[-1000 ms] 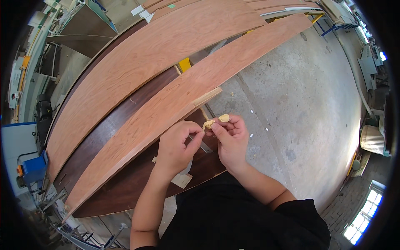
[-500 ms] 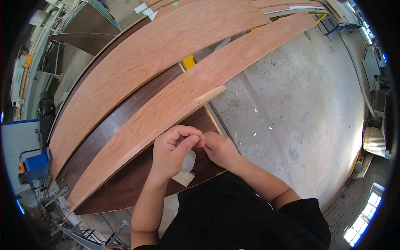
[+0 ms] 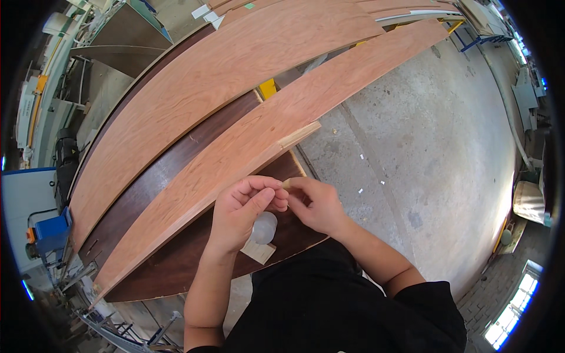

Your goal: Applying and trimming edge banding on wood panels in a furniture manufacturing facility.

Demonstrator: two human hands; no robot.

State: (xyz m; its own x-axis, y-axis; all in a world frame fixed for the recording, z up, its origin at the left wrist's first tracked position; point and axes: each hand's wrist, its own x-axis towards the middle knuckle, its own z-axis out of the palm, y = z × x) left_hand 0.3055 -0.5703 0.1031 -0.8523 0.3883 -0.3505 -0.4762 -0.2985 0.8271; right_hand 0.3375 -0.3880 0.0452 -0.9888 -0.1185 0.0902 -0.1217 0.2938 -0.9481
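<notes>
My left hand [image 3: 238,213] and my right hand [image 3: 318,203] meet fingertip to fingertip above a dark brown panel. My right thumb and fingers pinch a small tan piece [image 3: 286,184], too small to name surely. The left fingers are closed, their tips against it; whether they grip anything else is hidden. Below the hands stands a translucent white round cup [image 3: 266,226], beside a small pale wood block [image 3: 259,252]. Just beyond the hands lies a long reddish wooden board [image 3: 253,126], a lighter wood strip [image 3: 299,135] along its near edge.
A second, wider curved board [image 3: 194,88] lies farther off, over the dark brown panel [image 3: 197,138]. Concrete floor [image 3: 424,147] with small white scraps stretches to the right. A blue box-like object [image 3: 52,232] stands at the left.
The small tan piece now shows between the fingertips. My right hand has shifted slightly right and its fingers have turned. More of the cup is uncovered.
</notes>
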